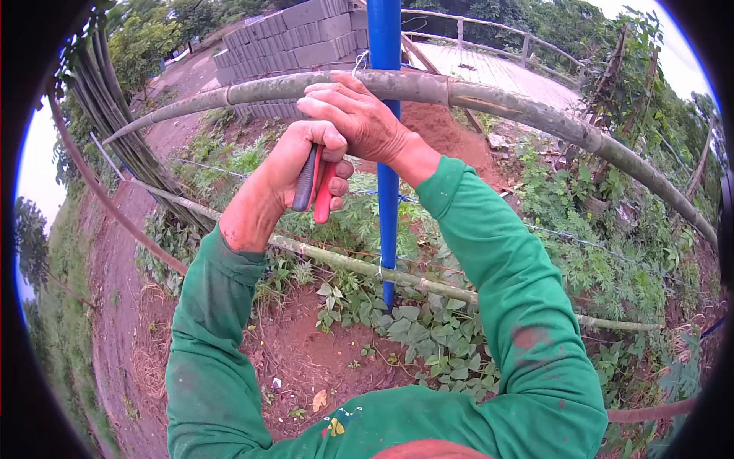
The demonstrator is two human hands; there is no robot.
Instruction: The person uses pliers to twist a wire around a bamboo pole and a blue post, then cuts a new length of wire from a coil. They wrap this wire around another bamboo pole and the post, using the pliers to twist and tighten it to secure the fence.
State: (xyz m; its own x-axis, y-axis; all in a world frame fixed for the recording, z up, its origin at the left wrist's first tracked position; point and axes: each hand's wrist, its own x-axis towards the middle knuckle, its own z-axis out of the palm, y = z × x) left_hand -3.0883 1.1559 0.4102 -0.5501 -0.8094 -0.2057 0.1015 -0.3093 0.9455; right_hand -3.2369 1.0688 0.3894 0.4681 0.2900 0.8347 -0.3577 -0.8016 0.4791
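Note:
My left hand (306,164) is closed round pliers (323,191) with red and dark grey handles. The handles point down out of the fist, and the jaws are hidden behind my hands. Against the left fist, my right hand (358,122) is closed on a thick bamboo pole (417,86); its thumb and palm are out of sight. This pole runs crosswise past an upright blue post (384,34). A bent loop of wire (359,64) sticks up above the pole, beside the post and just over my right fingers.
A thinner bamboo rail (344,262) crosses the post lower down, tied with wire. Barbed wire (566,239) runs between the rails. Several upright bamboo poles (103,84) stand at left. Grey blocks (287,38) are stacked behind, near reddish soil (440,130). Leafy plants (436,336) grow round the post's foot.

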